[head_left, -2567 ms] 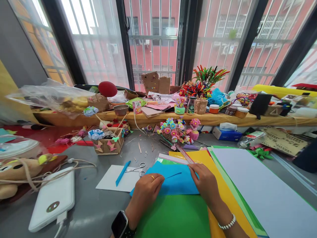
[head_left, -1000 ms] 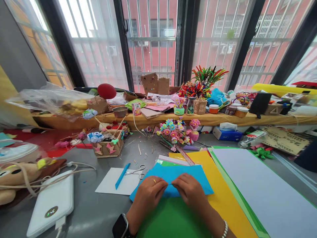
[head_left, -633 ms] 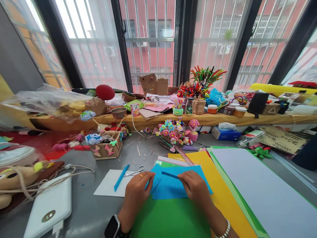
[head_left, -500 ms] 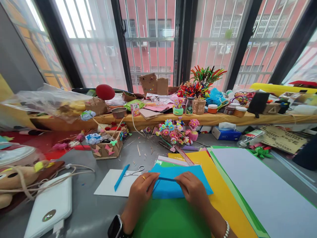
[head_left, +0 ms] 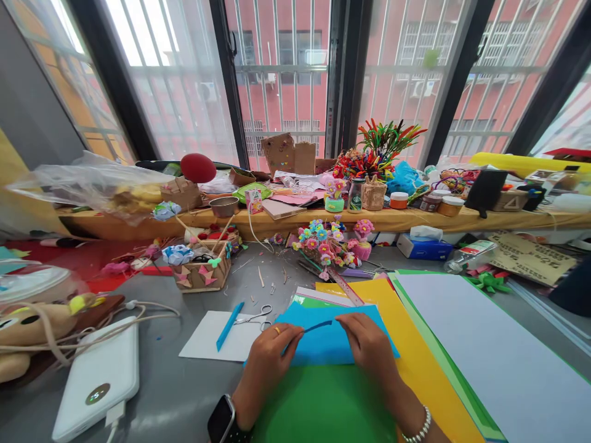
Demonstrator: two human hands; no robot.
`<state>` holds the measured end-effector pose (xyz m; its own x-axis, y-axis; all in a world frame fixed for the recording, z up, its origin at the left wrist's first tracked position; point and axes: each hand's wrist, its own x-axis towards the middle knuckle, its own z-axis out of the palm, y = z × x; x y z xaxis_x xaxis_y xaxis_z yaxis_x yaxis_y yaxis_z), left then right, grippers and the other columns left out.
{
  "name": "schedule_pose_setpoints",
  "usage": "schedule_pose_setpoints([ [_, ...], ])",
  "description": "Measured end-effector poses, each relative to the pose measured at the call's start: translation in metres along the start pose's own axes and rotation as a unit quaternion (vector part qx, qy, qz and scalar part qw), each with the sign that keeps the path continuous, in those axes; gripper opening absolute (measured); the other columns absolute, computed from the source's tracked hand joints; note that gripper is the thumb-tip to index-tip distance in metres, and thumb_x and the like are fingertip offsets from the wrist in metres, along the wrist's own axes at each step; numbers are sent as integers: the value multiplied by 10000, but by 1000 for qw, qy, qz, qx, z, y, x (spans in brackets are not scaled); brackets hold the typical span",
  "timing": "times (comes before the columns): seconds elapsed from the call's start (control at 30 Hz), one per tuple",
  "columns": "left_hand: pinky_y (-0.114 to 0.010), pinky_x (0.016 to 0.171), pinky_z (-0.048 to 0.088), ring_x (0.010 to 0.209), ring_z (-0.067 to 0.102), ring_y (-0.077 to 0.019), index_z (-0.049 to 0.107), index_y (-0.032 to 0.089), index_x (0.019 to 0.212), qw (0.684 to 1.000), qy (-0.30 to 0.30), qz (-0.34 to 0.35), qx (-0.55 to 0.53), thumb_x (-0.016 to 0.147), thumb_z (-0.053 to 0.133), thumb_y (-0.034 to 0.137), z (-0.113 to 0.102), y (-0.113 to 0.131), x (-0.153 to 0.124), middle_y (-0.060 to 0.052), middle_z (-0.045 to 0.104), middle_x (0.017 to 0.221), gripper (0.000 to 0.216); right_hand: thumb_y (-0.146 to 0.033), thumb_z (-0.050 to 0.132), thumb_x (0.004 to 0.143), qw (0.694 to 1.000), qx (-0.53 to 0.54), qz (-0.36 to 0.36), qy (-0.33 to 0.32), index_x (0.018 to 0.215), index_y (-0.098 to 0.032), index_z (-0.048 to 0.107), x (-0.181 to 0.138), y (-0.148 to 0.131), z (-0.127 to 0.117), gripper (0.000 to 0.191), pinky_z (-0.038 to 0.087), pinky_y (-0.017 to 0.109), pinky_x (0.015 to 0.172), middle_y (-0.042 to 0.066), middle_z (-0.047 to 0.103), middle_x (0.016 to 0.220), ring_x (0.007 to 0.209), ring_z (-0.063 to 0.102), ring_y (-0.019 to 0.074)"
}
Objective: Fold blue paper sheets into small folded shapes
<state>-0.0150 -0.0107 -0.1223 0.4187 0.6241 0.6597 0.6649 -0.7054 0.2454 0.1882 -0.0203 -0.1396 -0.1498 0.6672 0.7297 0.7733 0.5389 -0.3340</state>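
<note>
Between thumb and fingers, my left hand (head_left: 272, 354) pinches one end of a narrow, slightly bowed blue paper strip (head_left: 318, 326). At the strip's other end, the fingers of my right hand (head_left: 369, 344) are pinched together. The strip is held above a blue paper sheet (head_left: 323, 351), which overlies a green sheet (head_left: 323, 400) in front of me. To the left, a folded blue paper piece (head_left: 229, 327) rests on a white sheet (head_left: 203, 338), with small scissors (head_left: 253, 317) beside it.
Yellow paper (head_left: 415, 375) and a stack of white and green sheets (head_left: 475, 344) lie to the right. A pink ruler (head_left: 347, 288) points towards a flower bunch (head_left: 323, 240). On the left are a cardboard box (head_left: 203, 274) and a white power bank (head_left: 101, 381) with cables. Craft supplies crowd the windowsill.
The view has shifted slightly. My hands have drawn a little farther apart, and the strip between them now bows and slants up to the right instead of lying nearly level.
</note>
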Motion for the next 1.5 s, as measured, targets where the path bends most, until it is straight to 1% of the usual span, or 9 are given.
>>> schedule_pose_setpoints([
  [0.1, -273, 605, 511, 675, 633, -178, 640, 160, 808, 1000, -17, 2, -6, 823, 463, 182, 1, 2, 0, -57, 679, 713, 179, -153, 322, 890, 1000, 1, 6, 10, 972, -137, 574, -1, -1, 0, 266, 481, 335, 684, 113, 650, 842, 791, 598, 211],
  [0.2, -248, 573, 506, 642, 627, -162, 638, 188, 791, 999, -47, 16, -17, 816, 471, 182, 1, 7, 1, -29, 677, 700, 169, -226, 399, 877, 999, 11, -33, -16, 1019, -168, 561, -1, -9, 0, 223, 483, 300, 683, 87, 648, 875, 810, 592, 192],
  [0.3, -246, 574, 503, 641, 621, -160, 632, 187, 793, 998, -62, 20, -23, 819, 461, 179, 2, 11, 0, -29, 672, 699, 172, -287, 453, 855, 997, 19, -67, -46, 911, -200, 604, -1, -16, 2, 182, 469, 274, 629, 49, 655, 794, 739, 588, 173],
  [0.43, -258, 590, 504, 658, 619, -167, 628, 189, 813, 997, -68, 18, -23, 819, 459, 175, 3, 10, -1, -35, 674, 727, 170, -245, 391, 885, 996, 18, -68, -60, 763, -191, 622, 0, -20, 3, 267, 422, 261, 556, 30, 629, 643, 615, 562, 155],
  [0.83, -304, 630, 514, 705, 629, -190, 639, 178, 838, 1000, 1, -17, -20, 819, 443, 185, 0, 1, 2, -64, 682, 758, 197, -282, 376, 882, 998, 33, 10, -57, 762, -189, 639, 4, -12, -6, 303, 460, 306, 580, 59, 658, 681, 640, 587, 194],
  [1.13, -377, 770, 483, 840, 613, -210, 608, 190, 884, 982, 55, -142, -108, 823, 448, 218, -6, -2, 4, -72, 669, 871, 174, -319, 469, 834, 983, 116, 112, -91, 718, -185, 653, 9, -10, -13, 255, 502, 271, 554, 43, 691, 686, 616, 633, 181],
  [1.27, -313, 690, 530, 821, 634, -194, 587, 177, 945, 959, 31, -201, -196, 777, 524, 286, -5, 4, 7, -70, 665, 922, 210, -319, 502, 814, 972, 158, 126, -119, 710, -191, 666, 11, -19, -13, 233, 502, 232, 543, 19, 694, 672, 605, 635, 162],
  [1.4, -260, 539, 537, 592, 661, -179, 624, 174, 708, 927, -10, -263, -269, 728, 564, 292, -4, 7, 10, -11, 689, 634, 134, -306, 506, 808, 965, 181, 136, -132, 705, -194, 677, 10, -22, -11, 229, 501, 225, 547, 15, 699, 679, 616, 637, 162],
  [1.5, -254, 522, 523, 542, 656, -182, 604, 169, 635, 902, -15, -308, -302, 713, 567, 314, -7, 5, 11, 10, 654, 531, 169, -302, 505, 801, 964, 179, 157, -122, 731, -195, 687, 8, -13, -9, 223, 501, 262, 571, 35, 708, 714, 635, 640, 184],
])
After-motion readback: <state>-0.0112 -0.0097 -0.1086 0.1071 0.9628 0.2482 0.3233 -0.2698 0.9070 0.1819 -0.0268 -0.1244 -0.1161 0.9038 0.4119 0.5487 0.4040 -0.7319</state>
